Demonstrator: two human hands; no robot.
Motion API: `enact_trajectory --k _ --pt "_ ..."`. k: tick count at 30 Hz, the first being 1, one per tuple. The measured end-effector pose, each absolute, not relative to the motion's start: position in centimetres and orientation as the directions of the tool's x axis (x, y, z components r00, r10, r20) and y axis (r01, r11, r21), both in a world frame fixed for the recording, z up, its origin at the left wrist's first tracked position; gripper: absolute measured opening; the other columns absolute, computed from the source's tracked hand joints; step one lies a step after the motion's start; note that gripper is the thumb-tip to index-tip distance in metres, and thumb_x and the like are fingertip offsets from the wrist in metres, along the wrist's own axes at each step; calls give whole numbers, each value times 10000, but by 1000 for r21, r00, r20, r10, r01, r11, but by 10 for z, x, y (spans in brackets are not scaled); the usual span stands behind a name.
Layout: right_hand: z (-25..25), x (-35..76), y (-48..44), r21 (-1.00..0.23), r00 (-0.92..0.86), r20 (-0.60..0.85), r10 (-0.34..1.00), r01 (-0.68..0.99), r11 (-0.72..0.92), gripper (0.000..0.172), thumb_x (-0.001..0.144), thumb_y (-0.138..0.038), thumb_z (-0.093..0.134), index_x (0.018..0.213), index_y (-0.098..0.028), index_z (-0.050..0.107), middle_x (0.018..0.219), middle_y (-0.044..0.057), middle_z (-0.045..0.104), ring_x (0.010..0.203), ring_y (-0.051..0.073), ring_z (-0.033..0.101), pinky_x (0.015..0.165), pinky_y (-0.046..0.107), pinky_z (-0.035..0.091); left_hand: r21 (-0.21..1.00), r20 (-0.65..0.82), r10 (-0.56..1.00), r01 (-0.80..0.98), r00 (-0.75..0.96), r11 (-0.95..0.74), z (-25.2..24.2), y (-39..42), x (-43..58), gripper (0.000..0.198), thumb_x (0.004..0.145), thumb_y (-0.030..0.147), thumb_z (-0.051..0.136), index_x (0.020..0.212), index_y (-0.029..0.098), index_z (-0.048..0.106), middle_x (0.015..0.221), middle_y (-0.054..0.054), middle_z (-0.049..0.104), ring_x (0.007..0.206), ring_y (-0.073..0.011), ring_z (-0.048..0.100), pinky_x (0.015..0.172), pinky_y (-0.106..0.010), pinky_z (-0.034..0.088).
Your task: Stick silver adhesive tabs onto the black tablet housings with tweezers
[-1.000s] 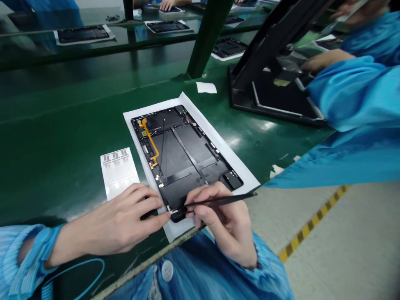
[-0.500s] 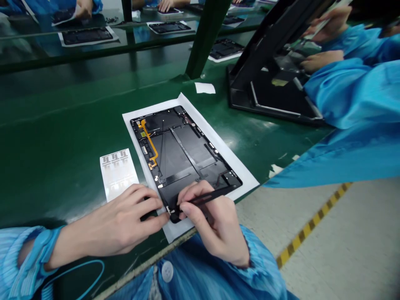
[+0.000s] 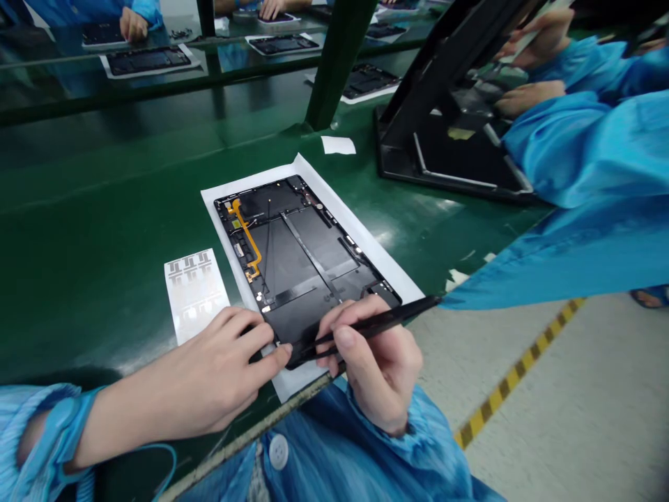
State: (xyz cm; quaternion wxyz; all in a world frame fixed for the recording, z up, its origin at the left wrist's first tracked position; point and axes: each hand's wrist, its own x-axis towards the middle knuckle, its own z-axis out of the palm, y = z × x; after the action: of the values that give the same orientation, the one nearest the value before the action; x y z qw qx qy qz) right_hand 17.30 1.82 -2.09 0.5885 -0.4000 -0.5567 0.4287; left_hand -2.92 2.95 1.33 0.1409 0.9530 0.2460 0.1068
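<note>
Green table (image 3: 104, 181) on assembly line, co-worker's blue sleeve (image 3: 590, 153) and black stand (image 3: 418, 153) off right. Open tablet housing (image 3: 293, 272) lies on white sheet (image 3: 334, 209), orange flex cable (image 3: 245, 240) upper left, label sheet (image 3: 193, 293) just beside. Left hand (image 3: 178, 383) relaxed, fingers (image 3: 261, 341) resting on housing's lower corner, not gripping. Right hand (image 3: 376, 362) has shifted off corner toward table edge; fingers (image 3: 339, 338) clench tweezers (image 3: 381, 322), tip still at corner, back end swung out past sheet.

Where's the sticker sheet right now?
In the head view, the sticker sheet lies on the green bench, left of the white paper under the tablet, with the left hand at its lower corner.
</note>
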Motion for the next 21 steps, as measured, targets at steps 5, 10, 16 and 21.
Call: enact_trajectory --k 5,10,16,21 --pt "-19 172 19 -951 5 308 951 -2 308 175 944 -321 580 830 -191 601 668 -5 582 428 99 565 360 208 412 179 235 422 388 876 -904 29 77 -23 306 974 234 381 945 114 661 864 -103 608 829 -220 531 733 -356 455" --pt "-17 173 18 -954 -16 297 955 47 297 222 945 -329 565 782 -180 578 657 -5 575 429 97 559 369 204 416 238 317 794 767 519 -596 6 157 -60 421 906 368 446 1226 123 566 1243 -163 548 1171 -317 454 967 -464 371" --pt "-16 173 20 -950 -32 306 952 61 307 212 950 -318 552 788 -183 573 660 -5 578 431 95 558 369 196 420 481 189 964 839 185 -255 -8 198 -90 452 831 525 472 943 129 659 820 -83 601 771 -229 545 706 -310 403" --pt "-21 174 20 -940 -29 332 943 73 333 202 950 -314 552 801 -180 579 648 -8 571 404 93 546 349 190 406 632 171 967 732 187 -253 -4 200 -79 311 817 438 527 664 167 536 600 10 488 568 -127 414 564 -252 285"
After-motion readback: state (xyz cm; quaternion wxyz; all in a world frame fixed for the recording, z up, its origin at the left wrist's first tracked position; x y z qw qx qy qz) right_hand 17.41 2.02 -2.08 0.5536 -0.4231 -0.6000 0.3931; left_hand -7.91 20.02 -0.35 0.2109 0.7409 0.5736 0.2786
